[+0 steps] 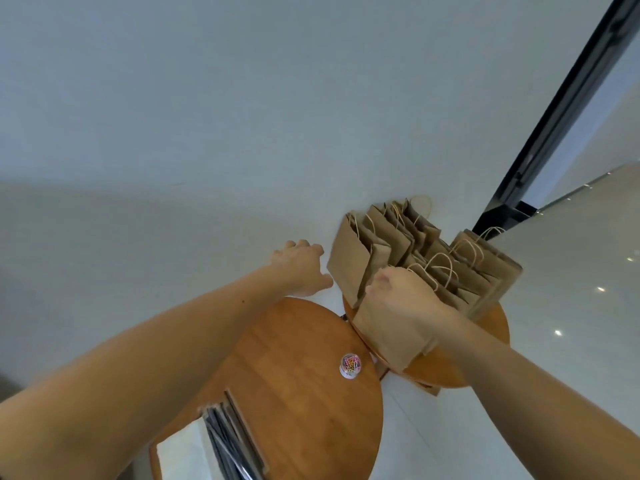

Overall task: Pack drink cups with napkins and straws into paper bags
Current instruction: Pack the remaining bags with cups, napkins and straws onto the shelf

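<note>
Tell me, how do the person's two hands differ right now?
The right hand grips the top edge of the nearest paper bag; the left hand holds nothing. The right hand is above the row of bags; the left hand is beside the leftmost bag, thumb towards it. Both are bare and stretched forward.

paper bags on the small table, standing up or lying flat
Standing upright: the paper bags sit in a row with twine handles pointing up; the right hand grips the nearest one's top.

On the right table stand paper bags; on the left table sits a jar.
</note>
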`<state>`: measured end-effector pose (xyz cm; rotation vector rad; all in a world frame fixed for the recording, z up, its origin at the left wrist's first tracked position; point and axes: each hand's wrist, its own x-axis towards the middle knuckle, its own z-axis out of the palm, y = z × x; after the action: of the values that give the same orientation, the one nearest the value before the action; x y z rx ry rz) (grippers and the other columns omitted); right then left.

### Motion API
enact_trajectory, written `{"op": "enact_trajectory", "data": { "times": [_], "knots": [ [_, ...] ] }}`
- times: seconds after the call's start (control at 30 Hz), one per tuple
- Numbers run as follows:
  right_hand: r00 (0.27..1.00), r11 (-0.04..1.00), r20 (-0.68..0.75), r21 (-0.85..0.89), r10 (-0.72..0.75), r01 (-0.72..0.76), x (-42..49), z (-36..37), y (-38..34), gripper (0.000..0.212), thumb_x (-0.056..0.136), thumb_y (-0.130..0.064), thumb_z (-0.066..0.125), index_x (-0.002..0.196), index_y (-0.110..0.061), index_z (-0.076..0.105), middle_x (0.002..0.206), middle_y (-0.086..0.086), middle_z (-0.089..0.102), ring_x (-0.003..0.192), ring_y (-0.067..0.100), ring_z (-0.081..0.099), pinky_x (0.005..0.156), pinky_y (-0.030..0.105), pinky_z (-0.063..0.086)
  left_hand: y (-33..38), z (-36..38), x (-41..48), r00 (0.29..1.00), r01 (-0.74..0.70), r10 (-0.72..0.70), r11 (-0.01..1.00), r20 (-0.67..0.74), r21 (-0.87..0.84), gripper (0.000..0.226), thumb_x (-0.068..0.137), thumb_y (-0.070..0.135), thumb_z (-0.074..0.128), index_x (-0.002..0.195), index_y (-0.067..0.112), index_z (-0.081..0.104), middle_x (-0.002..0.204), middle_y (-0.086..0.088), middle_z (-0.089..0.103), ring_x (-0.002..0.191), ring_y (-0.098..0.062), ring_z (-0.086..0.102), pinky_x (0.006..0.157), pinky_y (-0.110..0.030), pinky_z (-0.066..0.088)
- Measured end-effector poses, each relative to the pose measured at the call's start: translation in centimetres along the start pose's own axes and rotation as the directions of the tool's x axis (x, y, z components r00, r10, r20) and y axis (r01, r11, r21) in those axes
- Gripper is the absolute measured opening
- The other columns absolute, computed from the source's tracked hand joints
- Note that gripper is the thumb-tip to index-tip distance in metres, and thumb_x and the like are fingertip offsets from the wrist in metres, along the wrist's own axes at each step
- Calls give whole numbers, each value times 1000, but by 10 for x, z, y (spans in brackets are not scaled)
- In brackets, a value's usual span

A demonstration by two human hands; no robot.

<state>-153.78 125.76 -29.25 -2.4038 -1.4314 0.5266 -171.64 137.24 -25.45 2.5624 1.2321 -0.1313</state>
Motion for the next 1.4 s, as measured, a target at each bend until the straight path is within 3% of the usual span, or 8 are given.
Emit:
{"op": "enact_trajectory", "data": {
  "times": [0.27, 0.43, 0.7, 0.87, 1.0, 1.17, 1.27, 1.4],
  "knots": [
    [991, 972, -55, -195, 124, -133, 42, 0, 141, 26, 92, -52, 53, 93, -25, 53, 80, -8, 53, 69, 8, 54, 55, 25, 45, 73, 57, 54, 990, 112, -109, 993, 85, -28, 64, 94, 47, 53, 150, 22, 34, 152, -7, 38, 139, -31, 34, 109, -47, 34],
    [981, 965, 52, -197, 188, -175, 68, 14, 199, 50, 98, -53, 45, 127, -13, 51, 119, 5, 57, 108, 23, 59, 84, 34, 52, 104, 89, 66, 966, 199, -188, 979, 179, -46, 63, 94, 39, 56, 150, 21, 34, 153, -7, 37, 139, -30, 34, 110, -45, 38],
    [971, 960, 168, -251, 168, -123, 99, 30, 220, 14, 102, -21, 49, 94, -16, 59, 79, -1, 59, 80, 19, 63, 67, 25, 44, 132, 108, 62, 927, 286, -269, 958, 262, -29, 56, 94, 37, 56, 144, 17, 43, 145, -8, 43, 134, -28, 38, 103, -42, 40],
    [980, 959, 173, -280, 94, -43, 99, 19, 206, 15, 98, -16, 54, 84, -23, 52, 72, -4, 53, 62, 9, 51, 47, 18, 27, 136, 110, 56, 929, 290, -270, 956, 254, -43, 56, 93, 38, 57, 144, 21, 43, 143, -7, 44, 132, -27, 39, 101, -40, 41],
    [982, 957, 189, -280, -22, 76, 89, 4, 175, 7, 96, -18, 60, 93, -24, 58, 71, -7, 50, 61, 6, 51, 52, 15, 35, 122, 107, 49, 936, 314, -297, 947, 188, -69, 56, 92, 45, 57, 142, 23, 47, 141, -5, 48, 128, -26, 46, 96, -37, 45],
    [954, 919, 212, -290, -211, 268, 73, -15, 122, 19, 100, -20, 49, 111, -12, 63, 88, -1, 52, 80, 15, 59, 70, 23, 46, 94, 113, 32, 937, 348, -322, 896, 136, -274, 53, 91, 63, 46, 111, 18, 65, 107, -3, 66, 83, -11, 56, 60, -19, 41],
    [926, 902, 161, -221, -341, 370, 58, -6, 90, 20, 102, -25, 50, 115, -17, 63, 90, -10, 50, 71, 6, 49, 61, 8, 38, 68, 115, 18, 913, 408, -369, 841, 176, -356, 72, 85, 76, 39, 102, 12, 69, 91, -1, 65, 90, -23, 66, 75, -33, 53],
    [896, 879, 165, -186, -412, 439, 38, 27, 44, 22, 102, -24, 48, 102, -12, 66, 79, -3, 56, 70, 13, 57, 58, 16, 36, 27, 121, -10, 897, 442, -392, 765, 205, -468, 75, 77, 80, 43, 111, 18, 66, 103, -1, 70, 92, -20, 67, 87, -40, 58]
  ]
}}
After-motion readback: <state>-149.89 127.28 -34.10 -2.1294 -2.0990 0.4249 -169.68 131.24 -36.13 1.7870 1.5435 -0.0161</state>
